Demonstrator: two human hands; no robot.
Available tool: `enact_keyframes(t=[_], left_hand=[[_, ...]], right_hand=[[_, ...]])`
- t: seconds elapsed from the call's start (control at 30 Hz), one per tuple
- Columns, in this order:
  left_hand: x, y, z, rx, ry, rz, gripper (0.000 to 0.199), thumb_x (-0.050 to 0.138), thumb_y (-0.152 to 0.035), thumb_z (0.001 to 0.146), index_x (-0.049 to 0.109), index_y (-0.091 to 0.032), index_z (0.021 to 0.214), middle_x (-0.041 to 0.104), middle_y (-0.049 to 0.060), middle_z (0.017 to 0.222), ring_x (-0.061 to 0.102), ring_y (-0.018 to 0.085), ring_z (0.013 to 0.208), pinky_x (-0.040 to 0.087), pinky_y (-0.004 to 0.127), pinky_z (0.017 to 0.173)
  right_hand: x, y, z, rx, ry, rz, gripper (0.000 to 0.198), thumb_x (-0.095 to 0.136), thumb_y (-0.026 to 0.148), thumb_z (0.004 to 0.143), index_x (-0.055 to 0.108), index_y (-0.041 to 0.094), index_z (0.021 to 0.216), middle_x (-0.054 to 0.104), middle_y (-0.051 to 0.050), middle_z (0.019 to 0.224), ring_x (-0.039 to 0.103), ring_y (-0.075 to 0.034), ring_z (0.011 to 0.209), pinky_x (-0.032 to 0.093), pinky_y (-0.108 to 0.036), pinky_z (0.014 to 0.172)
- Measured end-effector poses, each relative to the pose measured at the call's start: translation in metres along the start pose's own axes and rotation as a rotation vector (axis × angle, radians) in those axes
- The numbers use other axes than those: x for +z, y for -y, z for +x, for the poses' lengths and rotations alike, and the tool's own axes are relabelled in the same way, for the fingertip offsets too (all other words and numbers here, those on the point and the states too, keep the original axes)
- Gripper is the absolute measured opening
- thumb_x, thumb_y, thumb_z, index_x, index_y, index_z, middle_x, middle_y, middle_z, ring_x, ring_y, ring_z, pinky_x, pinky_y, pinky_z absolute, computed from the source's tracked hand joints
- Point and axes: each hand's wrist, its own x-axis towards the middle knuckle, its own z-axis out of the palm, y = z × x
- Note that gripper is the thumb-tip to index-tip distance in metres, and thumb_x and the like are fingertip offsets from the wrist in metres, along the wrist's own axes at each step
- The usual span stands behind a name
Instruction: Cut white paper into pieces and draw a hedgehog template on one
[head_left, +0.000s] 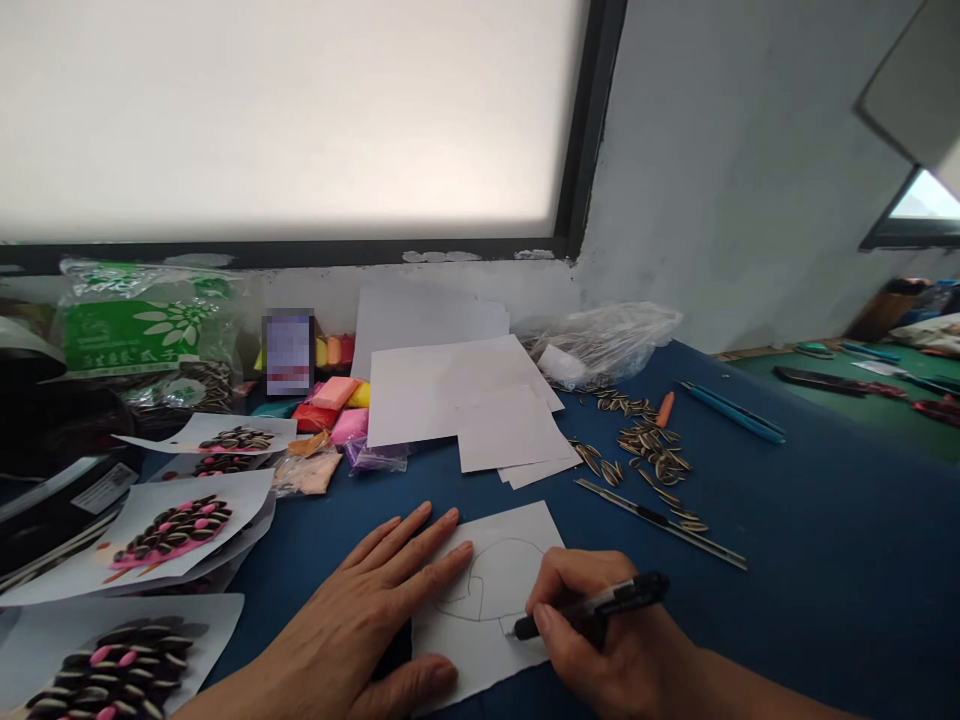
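A small white sheet of paper (480,675) lies on the blue tabletop, bearing a thin outline of a rounded shape with an inner curved line. My left hand (375,600) rests flat on its left side, fingers stretched out. In my right hand (600,630) is a black pen (626,593), gripped between thumb and fingers. The pen's tip touches the paper at a short line beneath the rounded outline. Part of the drawing's right side is hidden behind my right hand.
Blank white sheets (450,390) lie behind the drawing. Sunflower seeds (656,450), a craft knife (667,523) and blue tweezers (731,410) are on the right. Coloured clay packets (334,400), a phone (289,352), a green seed bag (142,325) and seed-decorated papers (172,530) occupy the left.
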Motion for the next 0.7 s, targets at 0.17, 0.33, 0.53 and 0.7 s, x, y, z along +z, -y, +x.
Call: enact_keyframes(t=[0.17, 0.33, 0.53, 0.7], left_hand=[[0.0014, 0.0009, 0.0014, -0.001, 0.001, -0.012, 0.065, 0.056, -0.061, 0.095, 0.032, -0.041, 0.152, 0.021, -0.002, 0.160, 0.022, 0.036, 0.145, 0.024, 0.058, 0.114], [0.0025, 0.0010, 0.0012, 0.000, 0.008, 0.015, 0.064, 0.052, -0.061, 0.096, 0.030, -0.040, 0.153, 0.019, -0.001, 0.160, 0.021, 0.035, 0.145, 0.023, 0.058, 0.114], [0.0024, 0.0023, 0.0002, 0.011, -0.002, -0.005, 0.064, 0.054, -0.061, 0.096, 0.032, -0.039, 0.152, 0.020, -0.001, 0.160, 0.022, 0.036, 0.145, 0.024, 0.058, 0.114], [0.0036, 0.0042, 0.0023, 0.028, 0.001, 0.002, 0.064, 0.053, -0.061, 0.096, 0.033, -0.038, 0.152, 0.021, 0.000, 0.160, 0.023, 0.038, 0.144, 0.025, 0.061, 0.112]], right_hand=[[-0.0015, 0.0025, 0.0013, 0.009, 0.021, 0.022, 0.019, 0.044, 0.016, 0.084, 0.055, 0.017, 0.070, 0.059, -0.001, 0.061, 0.052, -0.012, 0.053, 0.041, -0.021, 0.049], [-0.0040, 0.0062, 0.0017, 0.032, 0.048, 0.042, 0.018, 0.045, 0.015, 0.084, 0.055, 0.018, 0.069, 0.058, 0.000, 0.061, 0.051, -0.011, 0.053, 0.040, -0.021, 0.049], [-0.0007, 0.0001, 0.0019, 0.029, 0.023, 0.040, 0.018, 0.044, 0.016, 0.084, 0.055, 0.017, 0.069, 0.057, -0.001, 0.061, 0.051, -0.012, 0.053, 0.040, -0.021, 0.050], [0.0012, -0.0016, 0.0017, 0.026, 0.007, 0.033, 0.020, 0.044, 0.018, 0.085, 0.057, 0.016, 0.069, 0.058, -0.002, 0.062, 0.052, -0.012, 0.054, 0.040, -0.021, 0.050]])
